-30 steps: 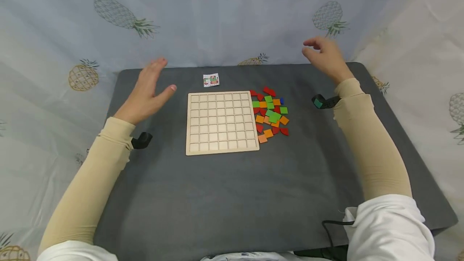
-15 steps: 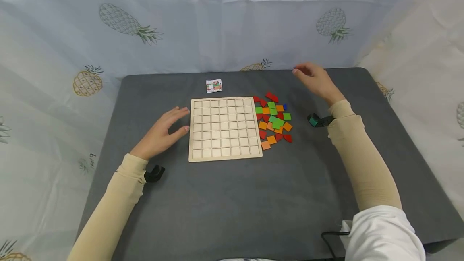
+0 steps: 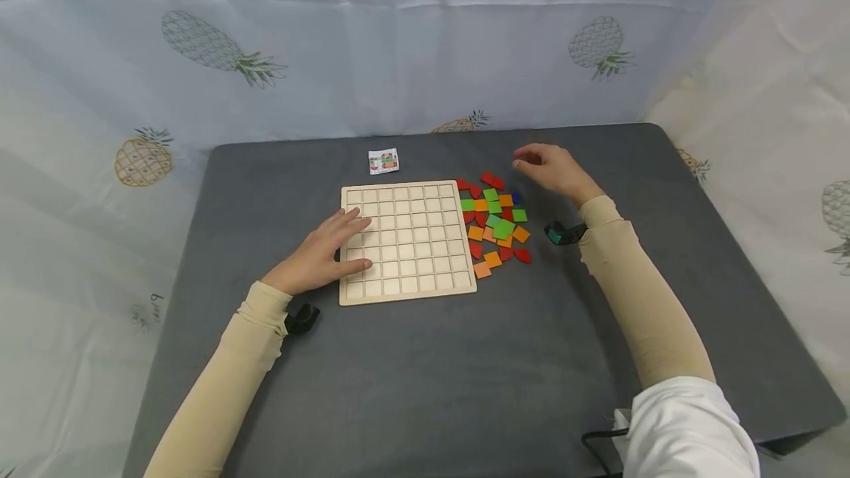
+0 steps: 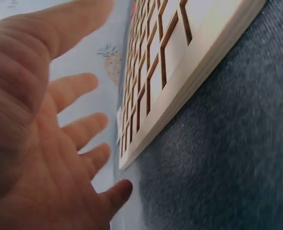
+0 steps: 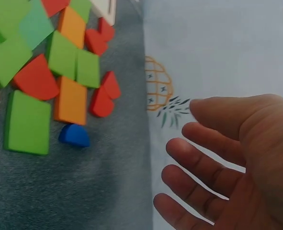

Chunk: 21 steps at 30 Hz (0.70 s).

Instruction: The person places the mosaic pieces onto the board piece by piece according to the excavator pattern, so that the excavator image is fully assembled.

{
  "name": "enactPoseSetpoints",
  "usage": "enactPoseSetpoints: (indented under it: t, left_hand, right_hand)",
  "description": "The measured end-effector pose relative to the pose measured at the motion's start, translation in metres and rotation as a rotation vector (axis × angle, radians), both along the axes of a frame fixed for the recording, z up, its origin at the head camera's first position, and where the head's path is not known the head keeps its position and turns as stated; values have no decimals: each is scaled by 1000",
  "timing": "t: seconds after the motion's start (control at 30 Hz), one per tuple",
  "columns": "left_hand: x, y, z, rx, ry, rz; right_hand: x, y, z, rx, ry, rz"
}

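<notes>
A square wooden grid board (image 3: 412, 234) lies flat on the dark grey table, its cells bare. My left hand (image 3: 319, 253) is over the board's left edge, fingers and thumb spread, holding nothing. In the left wrist view that hand (image 4: 50, 129) hangs beside the board's rim (image 4: 194, 76). To the right of the board lies a loose pile of coloured pieces (image 3: 494, 231): green and orange squares, red quarter-rounds and a blue piece (image 5: 74, 135). My right hand (image 3: 554, 170) hovers just beyond the pile's far right side, fingers loosely bent, with nothing in them.
A small printed pattern card (image 3: 383, 161) lies behind the board. A white curtain with pineapple prints (image 3: 425, 57) hangs along the table's back edge. A black cable (image 3: 600, 437) runs by the right sleeve. Each wrist wears a black camera mount (image 3: 302, 318).
My left hand has come down from the upper left and moved right, over the board's edge. The right hand has lowered and moved left toward the coloured pieces.
</notes>
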State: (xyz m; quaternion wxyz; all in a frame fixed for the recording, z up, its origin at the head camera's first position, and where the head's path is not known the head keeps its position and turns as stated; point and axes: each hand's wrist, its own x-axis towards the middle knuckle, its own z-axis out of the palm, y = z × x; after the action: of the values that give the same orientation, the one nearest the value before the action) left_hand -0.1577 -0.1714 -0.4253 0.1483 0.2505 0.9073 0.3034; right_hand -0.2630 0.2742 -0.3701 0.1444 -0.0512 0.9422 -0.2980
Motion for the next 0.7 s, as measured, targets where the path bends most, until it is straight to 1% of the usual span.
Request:
enactPoseSetpoints:
  t: [0.2,0.3,0.43,0.57,0.7]
  left_hand:
    - [3,4,-7,-19,-4,3]
    - [5,3,-8,-32,5,-7]
    - [7,3,-11,-43,6,-27]
    - [7,4,-13,-28,0,-20]
    - [8,5,-15,-19,-2,-20]
  right_hand:
    - [-5,-1,-20,18,-17,33]
    - [-8,-8,-25,24,-21,53]
    - [-11,-14,-31,55,-48,50]
    - [-13,-20,-35,102,-66,38]
    - [-13,-25,-37,152,-56,48]
